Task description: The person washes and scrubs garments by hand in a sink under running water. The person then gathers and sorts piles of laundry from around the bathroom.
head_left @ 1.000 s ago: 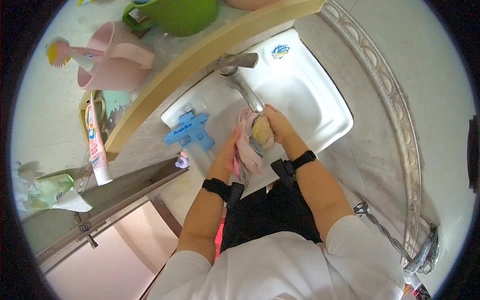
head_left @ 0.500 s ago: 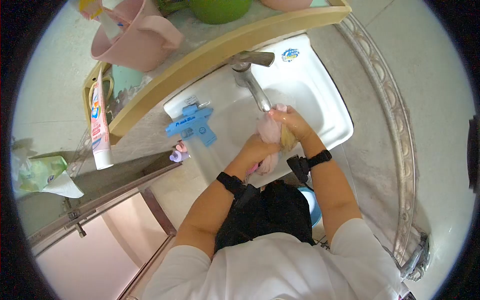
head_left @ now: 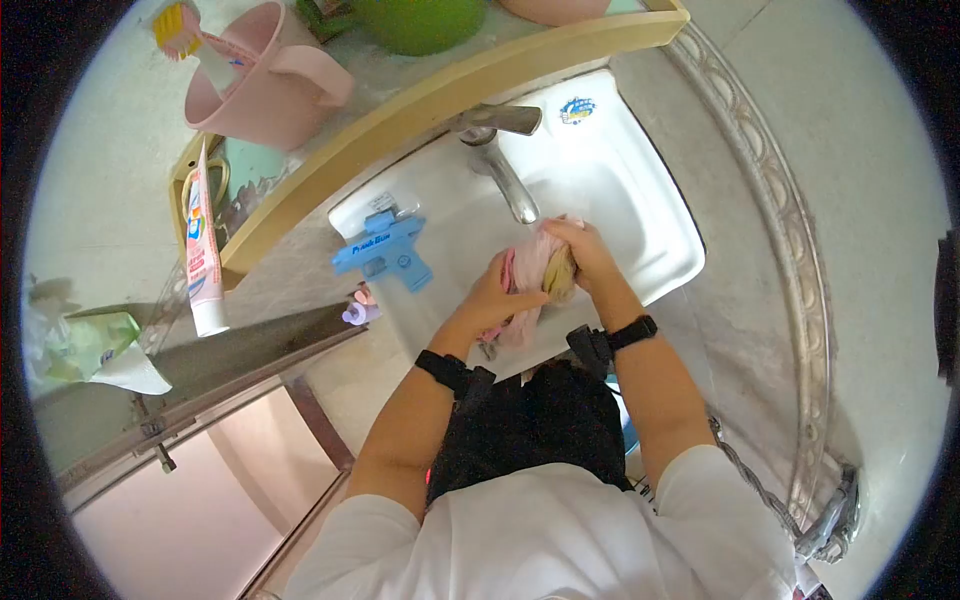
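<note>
A bunched pink cloth (head_left: 530,260) with a yellowish patch is held over the white washbasin (head_left: 655,245), just below the spout of the metal tap (head_left: 510,185). My left hand (head_left: 490,302) grips its left side, the thumb lying across the front. On the other side, my right hand (head_left: 583,250) has its fingers curled over the cloth's upper right edge. Folds hang down toward the basin's front rim. Whether water is running cannot be made out. A blue toy gun (head_left: 385,250) lies on the basin's left rim.
Above the basin, a yellow-edged shelf (head_left: 450,85) carries a pink cup (head_left: 265,85) with a toothbrush, and a green container (head_left: 420,20). A toothpaste tube (head_left: 203,250) sticks out at the shelf's left end. Small purple bottle (head_left: 358,313) beside the basin; shower hose (head_left: 755,480) at right.
The cloth and both hands have moved slightly away from the spout. My left hand has shifted left and opened its hold a little, showing more of the cloth.
</note>
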Demonstrator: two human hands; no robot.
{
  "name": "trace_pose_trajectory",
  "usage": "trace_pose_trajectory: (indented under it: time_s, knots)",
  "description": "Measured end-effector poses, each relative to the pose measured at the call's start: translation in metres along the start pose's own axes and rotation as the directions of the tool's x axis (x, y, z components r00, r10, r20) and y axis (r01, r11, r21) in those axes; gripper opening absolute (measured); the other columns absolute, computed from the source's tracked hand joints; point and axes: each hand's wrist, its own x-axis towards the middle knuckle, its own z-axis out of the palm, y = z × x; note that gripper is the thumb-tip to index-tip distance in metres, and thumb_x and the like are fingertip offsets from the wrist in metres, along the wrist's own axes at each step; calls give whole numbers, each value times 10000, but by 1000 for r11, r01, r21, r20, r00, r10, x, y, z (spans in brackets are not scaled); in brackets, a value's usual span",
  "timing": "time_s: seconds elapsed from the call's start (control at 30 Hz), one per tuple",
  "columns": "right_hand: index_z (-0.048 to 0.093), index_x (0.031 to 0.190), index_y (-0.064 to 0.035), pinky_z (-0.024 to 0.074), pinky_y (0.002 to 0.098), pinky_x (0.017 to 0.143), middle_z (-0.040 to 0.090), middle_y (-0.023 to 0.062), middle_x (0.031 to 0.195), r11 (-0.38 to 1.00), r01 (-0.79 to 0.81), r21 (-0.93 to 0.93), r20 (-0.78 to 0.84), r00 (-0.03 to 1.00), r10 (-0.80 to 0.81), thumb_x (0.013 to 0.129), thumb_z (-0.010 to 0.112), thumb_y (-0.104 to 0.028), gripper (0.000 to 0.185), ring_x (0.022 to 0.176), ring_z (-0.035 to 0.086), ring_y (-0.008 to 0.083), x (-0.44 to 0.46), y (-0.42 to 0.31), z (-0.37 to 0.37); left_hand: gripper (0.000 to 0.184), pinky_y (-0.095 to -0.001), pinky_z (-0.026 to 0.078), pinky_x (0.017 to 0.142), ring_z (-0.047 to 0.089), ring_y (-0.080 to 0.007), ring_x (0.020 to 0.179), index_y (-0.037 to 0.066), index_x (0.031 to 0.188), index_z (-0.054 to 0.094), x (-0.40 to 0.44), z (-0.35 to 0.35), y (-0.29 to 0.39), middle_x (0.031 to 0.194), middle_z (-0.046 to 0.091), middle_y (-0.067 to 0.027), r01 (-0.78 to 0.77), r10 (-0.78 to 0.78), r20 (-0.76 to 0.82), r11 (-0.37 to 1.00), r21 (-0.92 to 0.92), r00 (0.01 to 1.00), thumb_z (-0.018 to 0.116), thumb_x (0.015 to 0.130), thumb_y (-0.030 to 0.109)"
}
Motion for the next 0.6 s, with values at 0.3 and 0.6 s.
trace_pose_trajectory:
  time_s: [0.3, 0.6]
  knots:
    - [530, 1129, -9, 440, 292, 805, 571, 61, 1058, 933, 270, -240, 113, 962, -249, 877, 551, -276, 368, 922, 541, 147, 17, 6, 3, 544, -284, 454, 822, 573, -146, 919, -45, 1134, 517, -28, -11, 55, 1041, 599, -90, 438, -462, -122, 881, -180, 878, 748, 658, 85]
    - [537, 1033, 10, 479, 396, 846, 590, 144, 1014, 910, -179, 375, 331, 942, 49, 799, 449, -25, 252, 897, 582, 229, 32, 4, 7, 483, -420, 453, 836, 564, -383, 964, 118, 1108, 558, -34, -20, 64, 1062, 606, -134, 94, -284, -48, 150, 984, 958, 635, 719, 394]
